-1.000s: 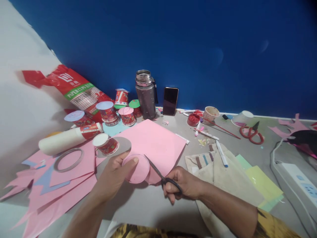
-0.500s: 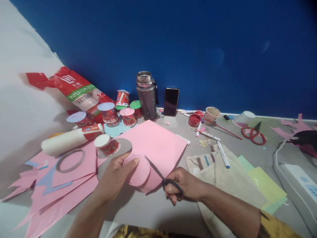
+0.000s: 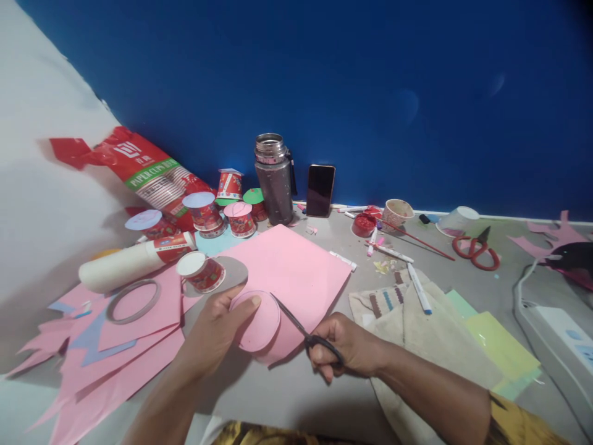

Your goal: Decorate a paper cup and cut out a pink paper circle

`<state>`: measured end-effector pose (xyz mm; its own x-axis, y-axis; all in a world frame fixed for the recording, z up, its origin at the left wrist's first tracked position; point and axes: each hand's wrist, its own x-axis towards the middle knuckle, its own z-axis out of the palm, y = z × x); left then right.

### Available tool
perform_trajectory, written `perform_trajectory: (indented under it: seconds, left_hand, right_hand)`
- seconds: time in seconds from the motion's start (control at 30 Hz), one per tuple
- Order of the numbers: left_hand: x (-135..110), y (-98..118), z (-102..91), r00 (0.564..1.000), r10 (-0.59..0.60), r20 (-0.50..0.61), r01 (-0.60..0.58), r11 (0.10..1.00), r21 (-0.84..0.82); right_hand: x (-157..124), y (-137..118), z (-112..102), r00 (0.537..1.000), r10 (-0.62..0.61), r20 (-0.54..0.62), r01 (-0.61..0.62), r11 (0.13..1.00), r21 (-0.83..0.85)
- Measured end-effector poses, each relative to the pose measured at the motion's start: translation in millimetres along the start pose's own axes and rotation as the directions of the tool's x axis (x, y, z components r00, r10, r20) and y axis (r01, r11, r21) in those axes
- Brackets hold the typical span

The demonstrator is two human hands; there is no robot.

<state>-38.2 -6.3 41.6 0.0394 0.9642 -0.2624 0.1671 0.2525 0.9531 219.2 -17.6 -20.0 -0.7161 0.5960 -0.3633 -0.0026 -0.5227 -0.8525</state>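
My left hand (image 3: 210, 334) pinches a round pink paper piece (image 3: 257, 321) at the near corner of a pink paper sheet (image 3: 291, 266), thumb on top. My right hand (image 3: 345, 349) grips small black scissors (image 3: 301, 327), fingers through the loops. The blades point up and left and meet the right edge of the round piece. Both hands hover just above the grey table (image 3: 296, 383).
Left: pink offcuts (image 3: 106, 358), a tape ring (image 3: 133, 301), a white glue bottle (image 3: 134, 259), several red paper cups (image 3: 202, 210), a red cup bag (image 3: 148, 170). Behind: a steel flask (image 3: 274, 178), a phone (image 3: 320, 190). Right: markers (image 3: 419, 287), red scissors (image 3: 476, 250), a cloth pouch (image 3: 417, 315), a power strip (image 3: 556, 346).
The pink sheet's near corner has lifted and curled a little under the round piece. Both hands have shifted only slightly; the view has moved a touch.
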Motion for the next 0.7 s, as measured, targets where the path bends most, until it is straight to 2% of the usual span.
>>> perform_trajectory:
  seconds: [0.33,0.7]
  left_hand:
    - [-0.1,2.4,0.6,1.000,0.001,-0.004,0.000,1.000,0.030]
    - [1.7,4.0,1.4,1.000,-0.011,0.000,0.011,0.999,0.049]
  right_hand:
    - [-0.7,-2.0,1.5,1.000,0.025,-0.017,-0.025,1.000,-0.003]
    - [1.7,3.2,0.1,0.999,-0.027,0.018,0.026,0.999,0.034]
